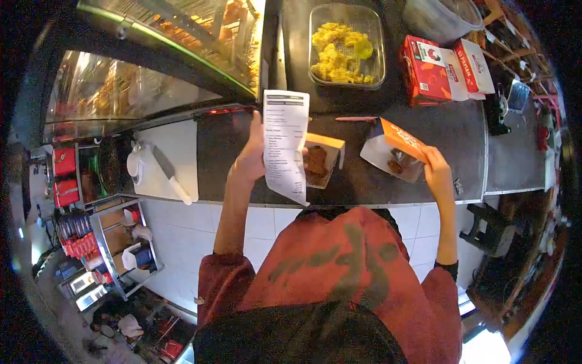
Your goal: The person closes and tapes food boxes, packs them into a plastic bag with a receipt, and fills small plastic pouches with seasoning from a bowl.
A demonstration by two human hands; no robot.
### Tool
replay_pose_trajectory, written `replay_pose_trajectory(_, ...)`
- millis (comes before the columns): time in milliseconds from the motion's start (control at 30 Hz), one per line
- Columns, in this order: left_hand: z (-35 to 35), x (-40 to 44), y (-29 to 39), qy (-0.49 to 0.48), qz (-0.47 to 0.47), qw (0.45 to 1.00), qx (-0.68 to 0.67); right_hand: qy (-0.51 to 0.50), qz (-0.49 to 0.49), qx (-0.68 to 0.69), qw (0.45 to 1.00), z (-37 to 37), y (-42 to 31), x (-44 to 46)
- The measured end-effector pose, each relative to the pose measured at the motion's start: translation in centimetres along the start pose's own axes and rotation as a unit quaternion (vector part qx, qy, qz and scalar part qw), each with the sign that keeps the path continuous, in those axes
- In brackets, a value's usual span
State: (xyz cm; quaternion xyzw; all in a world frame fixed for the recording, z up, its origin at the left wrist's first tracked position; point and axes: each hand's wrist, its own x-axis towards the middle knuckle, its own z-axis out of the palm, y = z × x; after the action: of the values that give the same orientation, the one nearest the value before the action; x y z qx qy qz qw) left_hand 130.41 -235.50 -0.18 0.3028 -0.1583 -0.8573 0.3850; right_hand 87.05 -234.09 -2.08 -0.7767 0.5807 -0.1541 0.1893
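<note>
A long printed receipt (284, 145) is upright in my left hand (250, 156), the thumb along its left edge and fingertips showing at its right. Partly behind the paper stands an open food box (327, 143) with a brown fried piece (316, 162) inside. My right hand (438, 170) grips the raised orange lid of a second food box (397, 134). Something dark brown (397, 162), perhaps in a clear wrapper, lies in that box. Behind the boxes, a pink pen-like stick (356, 119) rests on the dark counter (364, 193).
At the back stands a clear container (347, 85) of yellow food. Red printed boxes (427, 73) sit at the back right beside a translucent tub (442, 21). A white cutting board (182, 142) holds a knife (167, 165) at left. A lit glass display case (163, 91) borders the counter.
</note>
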Motion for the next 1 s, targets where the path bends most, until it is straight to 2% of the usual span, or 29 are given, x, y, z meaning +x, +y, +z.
replay_pose_trajectory(33, 0.6, 0.6, -0.4, -0.019, -0.014, 1.0, 0.016, 0.001, 0.004, 0.001, 1.0, -0.5, -0.1, 0.3)
replay_pose_trajectory(100, 2.1, 1.2, -1.2, -0.005, -0.025, 1.0, -0.009, 0.003, -0.012, -0.025, 1.0, -1.2, -1.0, 1.1)
replay_pose_trajectory(233, 3.8, 2.2, -2.0, 0.005, -0.024, 0.999, 0.028, -0.006, -0.009, -0.007, 1.0, -2.2, 0.5, 1.4)
replay_pose_trajectory(300, 4.4, 2.9, -2.7, 0.005, -0.017, 1.0, -0.014, -0.02, -0.054, 0.018, 0.998, -2.9, 1.9, 1.7)
replay_pose_trajectory(333, 5.2, 3.2, -3.1, 0.07, -0.033, 0.996, 0.047, -0.019, -0.053, 0.018, 0.998, -3.5, 2.3, 1.8)
replay_pose_trajectory(433, 7.8, 4.6, -4.5, 0.067, -0.037, 0.996, 0.035, -0.044, -0.083, 0.029, 0.995, -6.1, 3.7, 2.1)
replay_pose_trajectory(467, 9.2, 5.2, -5.1, 0.075, -0.019, 0.994, 0.072, -0.055, -0.08, 0.017, 0.995, -6.9, 4.7, 2.2)
replay_pose_trajectory(500, 9.6, 6.1, -5.7, 0.074, -0.02, 0.994, 0.076, -0.067, -0.077, 0.005, 0.995, -7.6, 5.8, 2.2)
replay_pose_trajectory(567, 9.9, 8.2, -7.4, 0.008, -0.01, 1.0, 0.028, -0.081, -0.076, 0.004, 0.994, -9.4, 8.6, 2.2)
replay_pose_trajectory(633, 13.3, 10.2, -8.5, 0.039, -0.016, 0.999, 0.014, -0.096, -0.071, 0.002, 0.993, -11.1, 11.7, 2.0)
replay_pose_trajectory(700, 16.0, 13.1, -9.8, 0.022, -0.008, 1.0, 0.002, -0.091, -0.082, -0.017, 0.992, -12.8, 14.9, 1.7)
replay_pose_trajectory(833, 20.0, 19.2, -13.9, -0.02, -0.051, 0.998, -0.034, -0.066, -0.061, -0.028, 0.996, -15.9, 21.4, 1.4)
replay_pose_trajectory(867, 21.8, 21.0, -14.7, 0.003, -0.026, 0.999, -0.029, -0.038, -0.08, -0.042, 0.995, -16.4, 23.2, 1.5)
replay_pose_trajectory(900, 25.0, 22.7, -15.2, 0.063, 0.011, 0.997, 0.031, -0.013, -0.096, -0.056, 0.994, -16.9, 25.0, 1.4)
replay_pose_trajectory(967, 25.5, 26.1, -16.8, -0.015, 0.022, 1.0, -0.009, -0.04, -0.075, -0.088, 0.993, -18.4, 28.2, 2.0)
replay_pose_trajectory(1000, 27.0, 27.6, -17.3, -0.049, 0.01, 0.994, -0.097, -0.03, -0.064, -0.098, 0.993, -19.2, 29.2, 2.4)
